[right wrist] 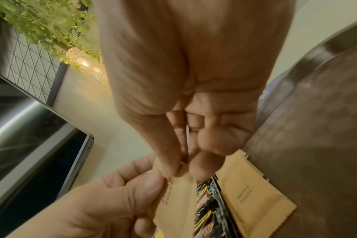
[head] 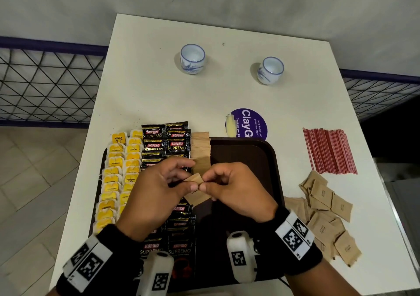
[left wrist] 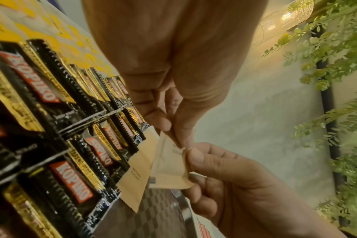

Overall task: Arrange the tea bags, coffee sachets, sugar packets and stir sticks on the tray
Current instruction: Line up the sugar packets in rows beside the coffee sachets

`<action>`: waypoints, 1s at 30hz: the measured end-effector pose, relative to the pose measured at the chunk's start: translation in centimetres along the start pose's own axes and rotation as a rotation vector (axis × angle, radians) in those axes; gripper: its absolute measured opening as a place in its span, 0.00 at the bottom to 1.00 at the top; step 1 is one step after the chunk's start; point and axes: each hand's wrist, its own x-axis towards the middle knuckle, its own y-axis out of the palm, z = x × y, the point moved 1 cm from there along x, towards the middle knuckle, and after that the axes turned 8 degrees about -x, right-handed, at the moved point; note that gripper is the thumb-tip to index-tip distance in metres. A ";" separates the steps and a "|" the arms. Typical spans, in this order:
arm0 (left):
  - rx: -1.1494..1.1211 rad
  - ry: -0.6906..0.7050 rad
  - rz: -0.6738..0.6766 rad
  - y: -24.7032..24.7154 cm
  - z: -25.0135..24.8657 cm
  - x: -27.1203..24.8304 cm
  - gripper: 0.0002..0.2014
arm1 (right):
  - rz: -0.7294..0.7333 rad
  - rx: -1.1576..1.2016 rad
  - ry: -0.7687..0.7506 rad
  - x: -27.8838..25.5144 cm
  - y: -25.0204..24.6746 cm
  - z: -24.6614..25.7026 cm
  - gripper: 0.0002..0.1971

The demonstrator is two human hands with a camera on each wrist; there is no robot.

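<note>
- The left hand (head: 156,186) and right hand (head: 236,189) pinch the same flat brown paper sugar packet (head: 196,190) at centre frame, thumbs and forefingers pressed on its upper edge; it hangs above the dark brown plastic tray (head: 250,150).
- The packet's long axis tilts toward the lower right; the sugar row (head: 201,152) lies just above it in the frame.
- The tray holds yellow tea bags (head: 116,175) at left, black coffee sachets (head: 166,141) beside them; its right part lies bare.
- Loose sugar packets (head: 327,214) and red stir sticks (head: 329,150) lie off the tray, at right.

Office pantry, as we read it
We note a "keep our pantries clean" sticker (head: 250,124); white table (head: 159,91); two teacups (head: 192,58); wire-mesh partition (head: 45,84).
</note>
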 end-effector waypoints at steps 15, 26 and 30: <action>0.091 0.032 -0.102 -2.6 1.2 -1.7 0.12 | -0.045 0.059 0.292 0.9 -0.3 -3.1 0.01; 0.085 -0.005 -0.089 -2.5 2.0 -2.1 0.13 | -0.068 0.111 0.371 1.9 0.8 -3.0 0.04; 0.085 -0.002 -0.082 -2.3 1.9 -2.1 0.14 | -0.090 0.136 0.395 1.9 1.0 -2.8 0.05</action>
